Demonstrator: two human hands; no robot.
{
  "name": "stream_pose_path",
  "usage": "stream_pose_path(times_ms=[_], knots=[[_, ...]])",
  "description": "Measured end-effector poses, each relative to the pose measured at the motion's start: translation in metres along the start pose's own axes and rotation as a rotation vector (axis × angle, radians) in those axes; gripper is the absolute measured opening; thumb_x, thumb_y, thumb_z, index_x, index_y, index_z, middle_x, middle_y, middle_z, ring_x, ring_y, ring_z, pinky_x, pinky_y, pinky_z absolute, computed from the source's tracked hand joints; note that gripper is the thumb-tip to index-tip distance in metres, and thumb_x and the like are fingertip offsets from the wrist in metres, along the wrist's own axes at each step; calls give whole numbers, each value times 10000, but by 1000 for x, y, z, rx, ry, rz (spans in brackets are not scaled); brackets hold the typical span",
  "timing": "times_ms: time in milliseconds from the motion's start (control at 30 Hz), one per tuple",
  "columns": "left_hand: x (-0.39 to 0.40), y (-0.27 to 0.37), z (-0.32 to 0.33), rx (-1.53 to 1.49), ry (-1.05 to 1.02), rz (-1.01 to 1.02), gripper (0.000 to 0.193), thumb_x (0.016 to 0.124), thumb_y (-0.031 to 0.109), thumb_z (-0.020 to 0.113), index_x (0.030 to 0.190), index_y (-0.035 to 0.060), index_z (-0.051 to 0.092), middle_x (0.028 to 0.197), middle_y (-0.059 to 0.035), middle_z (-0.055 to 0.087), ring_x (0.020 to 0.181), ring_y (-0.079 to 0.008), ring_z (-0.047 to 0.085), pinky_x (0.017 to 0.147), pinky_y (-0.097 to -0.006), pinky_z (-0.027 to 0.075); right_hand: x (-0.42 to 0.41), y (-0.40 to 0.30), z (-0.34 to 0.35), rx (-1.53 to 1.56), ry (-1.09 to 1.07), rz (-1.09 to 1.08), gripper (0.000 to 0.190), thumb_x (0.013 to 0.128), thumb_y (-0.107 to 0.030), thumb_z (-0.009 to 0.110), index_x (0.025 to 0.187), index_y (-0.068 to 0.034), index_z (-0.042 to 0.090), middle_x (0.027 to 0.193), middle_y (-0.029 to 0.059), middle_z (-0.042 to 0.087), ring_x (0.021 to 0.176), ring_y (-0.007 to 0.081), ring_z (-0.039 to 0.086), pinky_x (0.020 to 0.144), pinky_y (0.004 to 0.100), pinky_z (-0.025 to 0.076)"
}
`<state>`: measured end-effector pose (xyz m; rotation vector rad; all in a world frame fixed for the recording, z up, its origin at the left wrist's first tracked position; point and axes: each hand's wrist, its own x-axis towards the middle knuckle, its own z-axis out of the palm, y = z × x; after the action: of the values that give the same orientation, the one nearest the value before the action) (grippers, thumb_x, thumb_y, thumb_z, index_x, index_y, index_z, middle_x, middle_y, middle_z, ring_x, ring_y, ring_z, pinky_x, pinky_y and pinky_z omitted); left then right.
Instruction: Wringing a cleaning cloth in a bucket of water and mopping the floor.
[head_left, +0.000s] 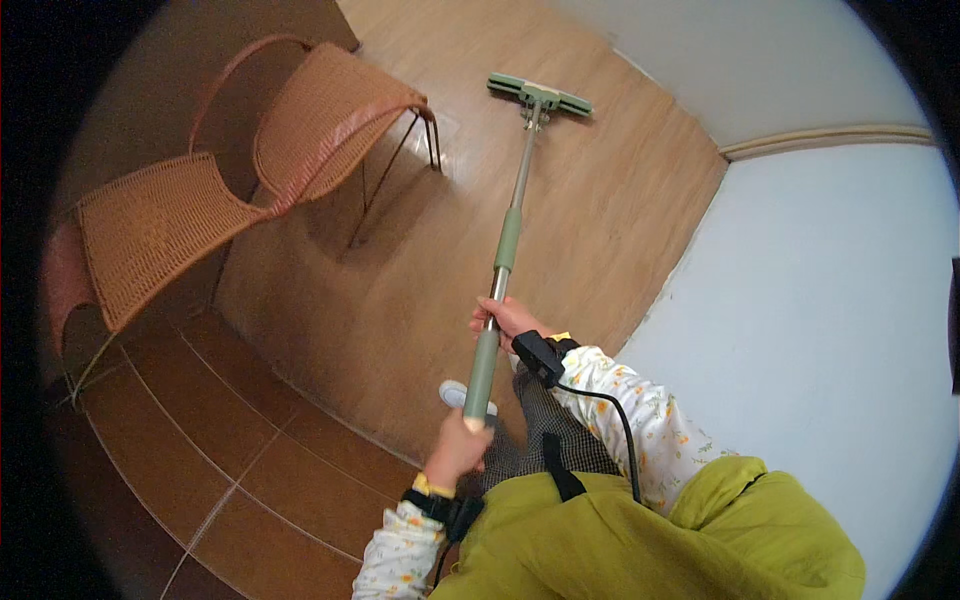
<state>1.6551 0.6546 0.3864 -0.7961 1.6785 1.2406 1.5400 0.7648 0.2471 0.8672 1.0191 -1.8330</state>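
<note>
Both my hands hold a mop with a green and silver telescopic handle (507, 240). My left hand (459, 448) grips the near end of the handle, close to my body. Farther up, my right hand (510, 319) is wrapped around the bare metal section between two green sleeves. The handle runs away from me to a wide green mop head (540, 94) out over the wood-look floor (592, 195). Its underside is hidden, so I cannot tell what pad it carries.
A woven wicker chair (330, 124) with thin metal legs stands at the left. White wall (810, 300) closes in on the right, meeting another wall at the far corner. Brown floor tiles (247, 465) lie at lower left. One shoe (453, 393) shows beside the handle.
</note>
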Motion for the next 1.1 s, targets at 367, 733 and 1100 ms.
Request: stream_pose_path(times_ms=[367, 733, 1100], knots=[[-2, -6, -14, 82, 70, 306, 472, 693, 106, 540, 1102, 2, 328, 668, -118, 518, 399, -178, 510, 337, -297, 421, -19, 8, 7, -428, -57, -86, 249, 741, -251, 542, 754, -8, 487, 616, 94, 531, 514, 206, 547, 442, 323, 431], [-196, -247, -84, 169, 98, 72, 574, 676, 174, 605, 1152, 4, 333, 907, -189, 535, 812, -246, 531, 713, -316, 420, -71, 185, 57, -190, -54, 282, 347, 727, -371, 564, 708, -26, 533, 633, 75, 548, 529, 178, 548, 462, 300, 450], [-272, -262, -148, -552, 296, -495, 456, 730, 213, 581, 1124, 51, 419, 1009, -119, 521, 926, -238, 487, 777, -313, 390, -48, 233, 104, -668, -119, 505, 330, 673, -285, 649, 802, -7, 527, 697, 103, 552, 529, 163, 539, 424, 276, 439]])
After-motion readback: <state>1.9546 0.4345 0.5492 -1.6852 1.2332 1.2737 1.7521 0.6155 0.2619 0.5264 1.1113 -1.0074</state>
